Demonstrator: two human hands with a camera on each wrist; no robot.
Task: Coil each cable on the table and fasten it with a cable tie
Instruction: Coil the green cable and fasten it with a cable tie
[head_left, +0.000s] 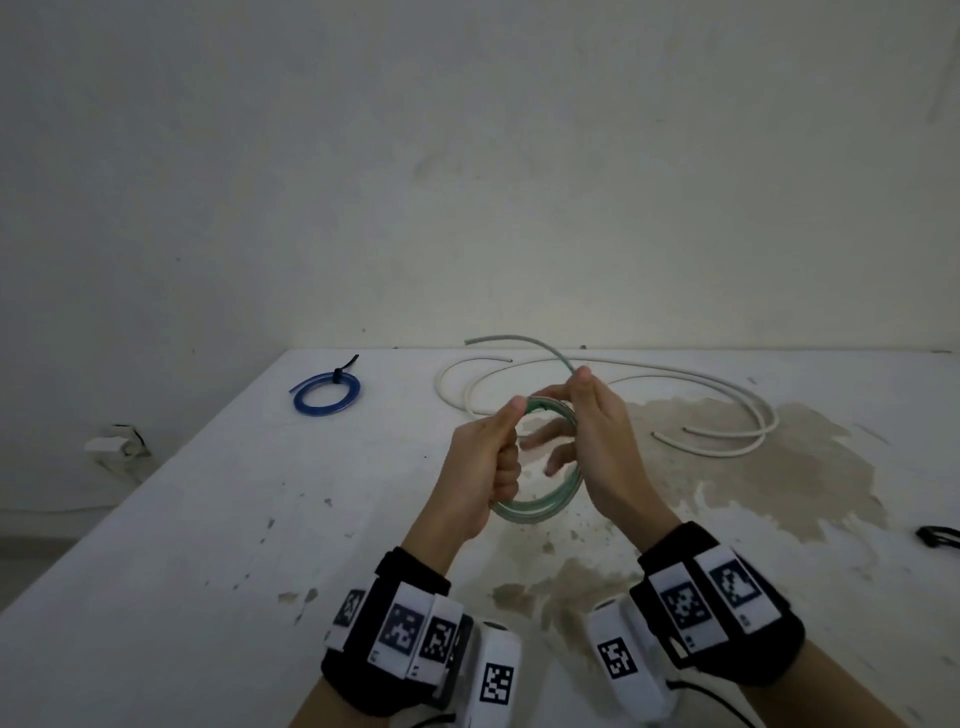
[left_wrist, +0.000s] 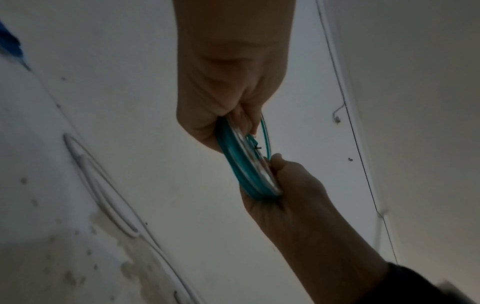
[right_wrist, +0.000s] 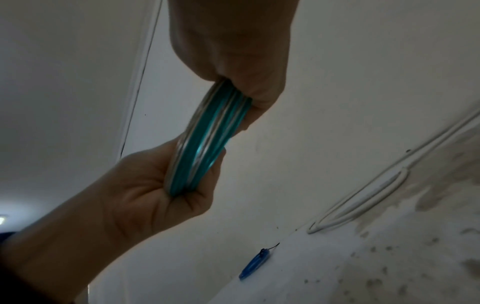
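I hold a green cable coil (head_left: 551, 500) upright above the white table (head_left: 208, 545), between both hands. My left hand (head_left: 511, 441) grips the coil's left side in a fist, thumb on top. My right hand (head_left: 571, 384) pinches the top of the coil (right_wrist: 207, 139), where the free end (head_left: 514, 339) curves away to the back left. Its other fingers reach through the loop. The left wrist view shows the coil (left_wrist: 244, 164) edge-on between both hands. A loose white cable (head_left: 623, 371) sprawls behind. A blue coil (head_left: 324, 393) with a black tie lies at the back left.
Black cable ties (head_left: 937, 535) lie at the table's right edge. Brown stains (head_left: 753, 467) mark the tabletop right of my hands. The table's left edge runs diagonally, with a wall socket (head_left: 111, 444) beyond it. A plain wall stands right behind the table.
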